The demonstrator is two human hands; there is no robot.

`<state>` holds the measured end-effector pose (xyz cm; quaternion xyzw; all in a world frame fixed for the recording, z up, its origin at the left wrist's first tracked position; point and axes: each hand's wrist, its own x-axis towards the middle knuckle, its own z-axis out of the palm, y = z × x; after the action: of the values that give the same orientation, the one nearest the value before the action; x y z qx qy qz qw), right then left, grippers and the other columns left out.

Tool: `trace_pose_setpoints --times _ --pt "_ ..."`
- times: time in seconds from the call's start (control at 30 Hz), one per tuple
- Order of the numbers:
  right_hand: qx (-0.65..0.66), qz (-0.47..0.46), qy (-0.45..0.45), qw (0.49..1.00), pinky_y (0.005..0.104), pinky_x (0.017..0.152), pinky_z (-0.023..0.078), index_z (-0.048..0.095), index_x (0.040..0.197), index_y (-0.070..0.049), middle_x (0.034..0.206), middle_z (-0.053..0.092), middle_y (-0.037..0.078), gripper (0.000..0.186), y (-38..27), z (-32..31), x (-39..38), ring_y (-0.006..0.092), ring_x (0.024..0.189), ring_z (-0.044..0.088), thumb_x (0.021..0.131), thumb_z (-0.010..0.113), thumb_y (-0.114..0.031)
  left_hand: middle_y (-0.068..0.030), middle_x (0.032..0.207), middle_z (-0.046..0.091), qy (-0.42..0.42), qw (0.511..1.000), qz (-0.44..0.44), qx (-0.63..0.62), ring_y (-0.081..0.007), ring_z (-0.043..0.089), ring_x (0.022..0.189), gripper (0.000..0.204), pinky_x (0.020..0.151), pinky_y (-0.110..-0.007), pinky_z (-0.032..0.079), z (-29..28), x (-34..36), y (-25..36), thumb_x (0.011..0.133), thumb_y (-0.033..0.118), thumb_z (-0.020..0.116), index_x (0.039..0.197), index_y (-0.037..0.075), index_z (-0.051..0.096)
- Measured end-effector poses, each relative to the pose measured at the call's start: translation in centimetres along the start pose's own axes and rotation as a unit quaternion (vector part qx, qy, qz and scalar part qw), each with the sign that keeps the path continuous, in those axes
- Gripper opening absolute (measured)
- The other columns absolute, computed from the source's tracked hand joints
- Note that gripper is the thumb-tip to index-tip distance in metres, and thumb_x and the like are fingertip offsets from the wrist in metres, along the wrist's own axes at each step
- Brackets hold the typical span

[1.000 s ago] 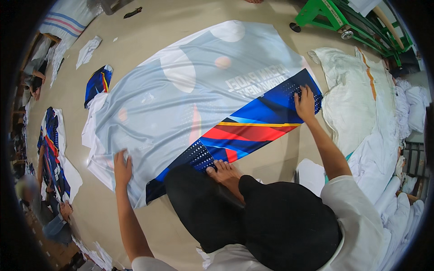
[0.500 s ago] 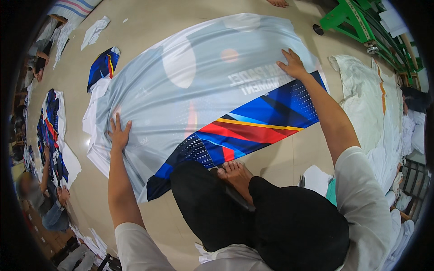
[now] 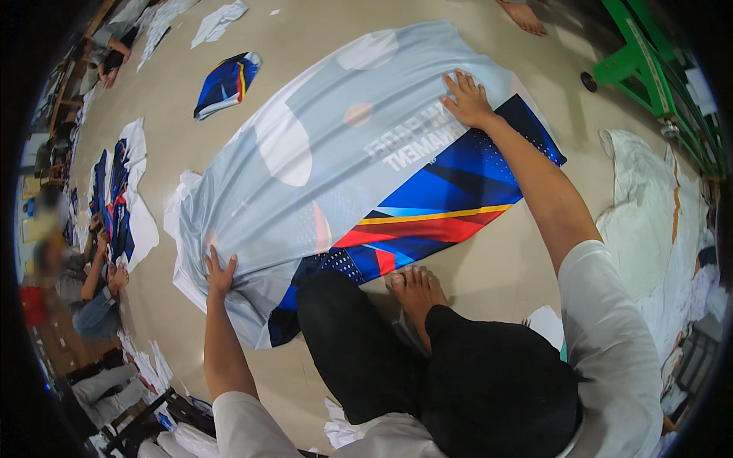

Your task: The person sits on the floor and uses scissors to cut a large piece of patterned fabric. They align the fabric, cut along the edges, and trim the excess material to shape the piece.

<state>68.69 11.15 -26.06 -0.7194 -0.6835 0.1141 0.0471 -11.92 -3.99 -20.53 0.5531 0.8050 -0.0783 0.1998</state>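
A large pale grey-blue printed fabric [image 3: 275,221] lies wrinkled on the floor before me, with faint shapes and reversed lettering showing through. Along its near edge a folded-over band [image 3: 424,229] shows bright blue, red, yellow and dark dotted printing. My left hand [image 3: 220,271] rests open on the fabric's left part, fingers spread, with creases around it. My right hand [image 3: 469,103] lies open, flat and spread on the upper right of the fabric, just beyond the coloured band. My bare foot [image 3: 412,290] is beside the band's near edge, next to my dark-clad knee [image 3: 336,336].
A folded printed piece [image 3: 221,84] lies upper left. Co-workers [image 3: 92,282] handle printed pieces [image 3: 134,198] at left; a bare foot [image 3: 523,15] shows above. A green wheeled metal frame [image 3: 641,76] stands upper right, with white fabric [image 3: 634,198] below it.
My right hand has moved off the coloured band, up and left onto the pale fabric, and spread out. My left hand stays spread on the left part. The view has shifted slightly.
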Motion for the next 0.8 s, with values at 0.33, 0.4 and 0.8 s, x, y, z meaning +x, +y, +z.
trace_pose_setpoints --times 0.33,0.4,0.8 --pt "-0.059 -0.062 0.037 0.996 0.0664 0.126 0.011 0.019 0.17 -0.026 0.177 0.011 0.014 0.073 -4.5 1.5 9.7 0.0387 0.162 0.011 0.108 0.036 -0.059 -0.0299 0.173 0.0 0.015 0.998 -0.048 -0.022 -0.041 0.002 0.163 0.109 0.122 -0.074 0.002 1.0 -0.6 -2.3 0.093 0.076 0.057 0.171 0.025 0.001" --pt "-0.076 -0.062 0.042 0.994 0.0666 0.126 0.01 0.018 0.17 -0.027 0.177 0.012 0.012 0.072 -3.8 2.4 10.9 0.0379 0.162 0.012 0.108 0.035 -0.06 -0.0315 0.17 0.014 0.066 0.997 -0.047 0.002 -0.0432 0.016 0.16 0.103 0.123 -0.069 0.013 0.4 0.1 -1.3 0.093 0.073 0.061 0.169 0.021 0.015" --pt "0.019 -0.17 0.338 0.925 0.0469 0.087 0.053 0.068 0.115 -0.004 0.115 0.068 0.017 0.027 -4.6 -1.9 23.0 0.034 0.103 0.067 0.101 0.064 -0.026 -0.0241 0.129 0.064 0.34 0.926 0.158 -0.037 -0.0426 0.059 0.126 0.045 0.109 -0.047 0.044 -6.5 12.3 5.3 0.104 0.032 0.063 0.137 0.001 0.061"
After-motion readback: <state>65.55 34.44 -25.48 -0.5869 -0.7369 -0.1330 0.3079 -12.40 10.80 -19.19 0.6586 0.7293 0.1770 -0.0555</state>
